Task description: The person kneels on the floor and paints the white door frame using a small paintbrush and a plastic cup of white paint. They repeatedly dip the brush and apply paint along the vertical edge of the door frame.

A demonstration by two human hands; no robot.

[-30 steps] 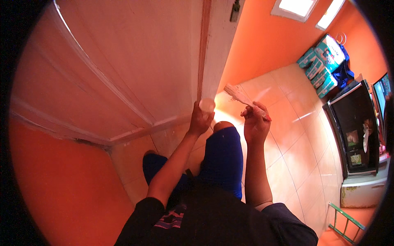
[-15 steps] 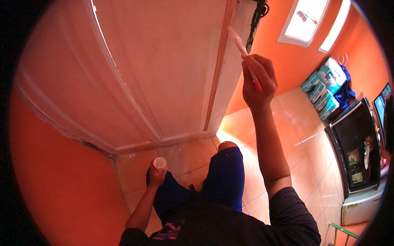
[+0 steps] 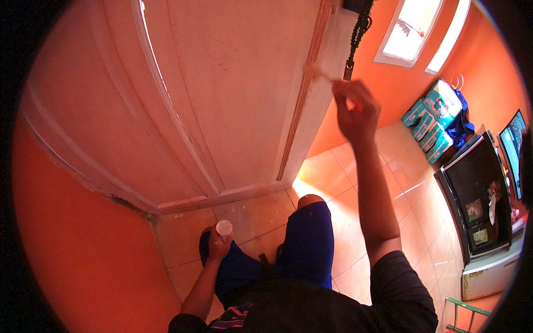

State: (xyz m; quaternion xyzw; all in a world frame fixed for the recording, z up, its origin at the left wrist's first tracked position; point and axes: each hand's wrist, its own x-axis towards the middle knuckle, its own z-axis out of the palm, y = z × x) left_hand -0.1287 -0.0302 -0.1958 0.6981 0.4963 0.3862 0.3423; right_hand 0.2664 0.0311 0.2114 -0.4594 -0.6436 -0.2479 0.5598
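Observation:
My right hand (image 3: pixel 358 114) is raised at the edge of a pale panelled door (image 3: pixel 239 105), its fingers pinched round a thin paintbrush (image 3: pixel 317 72). Motion smears the brush, whose pale tip lies over the brownish strip (image 3: pixel 300 111) of moulding along the door panel; whether it touches cannot be told. Low down by my left knee, my left hand (image 3: pixel 219 248) is wrapped round a small whitish cup (image 3: pixel 224 228), held upright. What the cup contains is hard to make out.
Black beads (image 3: pixel 361 33) hang at the door's edge. Green-and-white packages (image 3: pixel 430 125) stand by the orange wall (image 3: pixel 388 83). A dark cabinet (image 3: pixel 474 194) and a screen (image 3: pixel 512 152) are at the right, above a green metal frame (image 3: pixel 469 309). Tiled floor (image 3: pixel 413 216) lies below.
My right hand has moved slightly down and right, and the brush tip has dropped lower along the brown strip. The cup has shifted a little right and down. The view has shifted slightly.

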